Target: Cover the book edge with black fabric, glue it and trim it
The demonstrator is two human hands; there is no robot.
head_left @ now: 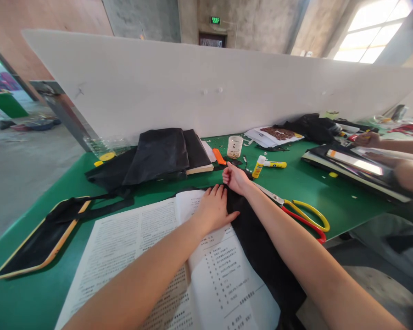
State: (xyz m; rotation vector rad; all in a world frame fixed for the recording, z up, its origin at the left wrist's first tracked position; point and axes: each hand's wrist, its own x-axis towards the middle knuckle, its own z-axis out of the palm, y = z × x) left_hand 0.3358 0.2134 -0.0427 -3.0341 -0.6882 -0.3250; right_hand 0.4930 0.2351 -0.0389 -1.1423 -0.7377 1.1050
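Observation:
An open book (137, 247) lies on the green table (316, 192) in front of me, with a strip of black cloth (261, 252) running under its right side. My left hand (215, 208) lies flat, fingers together, on the upper right page at the cloth's edge. My right hand (236, 178) is closed, pinching the far end of the black cloth just beyond the book.
Scissors (303, 215) with yellow and red handles lie right of my right arm. Two glue sticks (265, 164), an orange cutter (219, 156), a small jar (235, 146) and folded black cloth (158, 156) sit beyond. A wooden-edged board (37, 243) lies left. Another person's arms (395, 146) work at right.

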